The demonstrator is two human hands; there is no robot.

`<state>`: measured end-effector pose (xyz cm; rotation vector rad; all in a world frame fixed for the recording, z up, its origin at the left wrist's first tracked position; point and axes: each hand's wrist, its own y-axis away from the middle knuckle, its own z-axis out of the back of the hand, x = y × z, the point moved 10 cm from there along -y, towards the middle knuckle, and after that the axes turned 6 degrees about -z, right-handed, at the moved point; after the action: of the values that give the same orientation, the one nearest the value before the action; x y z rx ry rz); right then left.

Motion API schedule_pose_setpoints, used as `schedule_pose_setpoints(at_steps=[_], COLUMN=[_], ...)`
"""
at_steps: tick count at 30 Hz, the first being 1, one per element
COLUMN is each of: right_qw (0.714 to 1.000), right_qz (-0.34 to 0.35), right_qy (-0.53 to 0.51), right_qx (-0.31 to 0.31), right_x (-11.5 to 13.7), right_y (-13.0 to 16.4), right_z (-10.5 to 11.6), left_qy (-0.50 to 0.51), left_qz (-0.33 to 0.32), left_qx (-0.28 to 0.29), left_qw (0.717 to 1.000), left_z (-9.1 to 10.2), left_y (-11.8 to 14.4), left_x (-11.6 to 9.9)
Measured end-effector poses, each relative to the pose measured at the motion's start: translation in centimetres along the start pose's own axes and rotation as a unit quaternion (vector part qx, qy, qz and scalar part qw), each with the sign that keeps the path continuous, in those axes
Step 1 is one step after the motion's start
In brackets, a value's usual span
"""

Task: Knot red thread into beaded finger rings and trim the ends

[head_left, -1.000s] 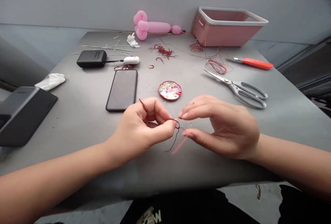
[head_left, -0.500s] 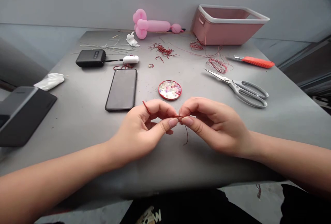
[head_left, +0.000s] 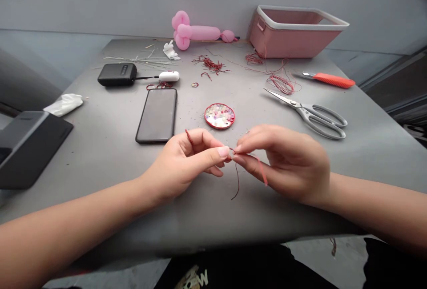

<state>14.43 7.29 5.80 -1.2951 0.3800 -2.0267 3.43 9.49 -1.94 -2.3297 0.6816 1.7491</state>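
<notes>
Near the front edge of the grey tabletop (head_left: 100, 146), left hand (head_left: 187, 162) and right hand (head_left: 287, 160) meeting fingertip to fingertip, each pinching the same thin red thread (head_left: 237, 178), probably to keep a short stretch taut for close work; loose ends dangling below the pinch. Just behind the hands, a round red dish of beads (head_left: 219, 116), likely kept within easy reach. Further back, a black phone (head_left: 156, 114) toward the left edge, scissors (head_left: 310, 113) toward the right, a pink tub (head_left: 293, 31) at the far right corner.
</notes>
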Motion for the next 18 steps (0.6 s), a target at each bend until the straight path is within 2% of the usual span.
schedule_pose_setpoints(at_steps=[2,5,7,8,10,13,16,18], right_qw=[0.992,0.95,0.936,0.941,0.964,0.992,0.981,0.972], right_qz=[0.099,0.235,0.268,0.267,0.219,0.048,-0.139,-0.198], right_qy=[0.084,0.2,0.218,0.202,0.135,0.007,-0.041,-0.029], right_qx=[0.012,0.056,0.06,0.056,0.066,0.12,0.132,0.123], right_x=[2.2,4.5,4.8,4.8,4.1,1.5,-1.4,-2.3], right_y=[0.4,1.3,1.4,1.2,0.5,-0.6,-0.3,0.2], right_z=[0.0,-0.7,-0.5,-0.2,0.2,-0.2,-0.9,-1.1], left_qy=[-0.006,-0.013,-0.022,-0.034,-0.082,-0.179,-0.234,-0.245], left_qz=[0.001,0.01,0.003,-0.008,-0.046,-0.135,-0.222,-0.237], left_qx=[0.0,-0.003,0.0,-0.001,-0.011,-0.036,-0.025,-0.007], left_qw=[1.0,1.0,1.0,0.999,0.996,0.974,0.946,0.94], left_z=[-0.1,-0.2,-0.4,-0.4,-0.3,0.2,-0.1,-0.5], left_y=[0.2,0.4,0.5,0.6,0.6,1.0,1.7,1.9], left_x=[0.0,0.1,-0.2,-0.6,-1.4,-3.0,-4.1,-4.1])
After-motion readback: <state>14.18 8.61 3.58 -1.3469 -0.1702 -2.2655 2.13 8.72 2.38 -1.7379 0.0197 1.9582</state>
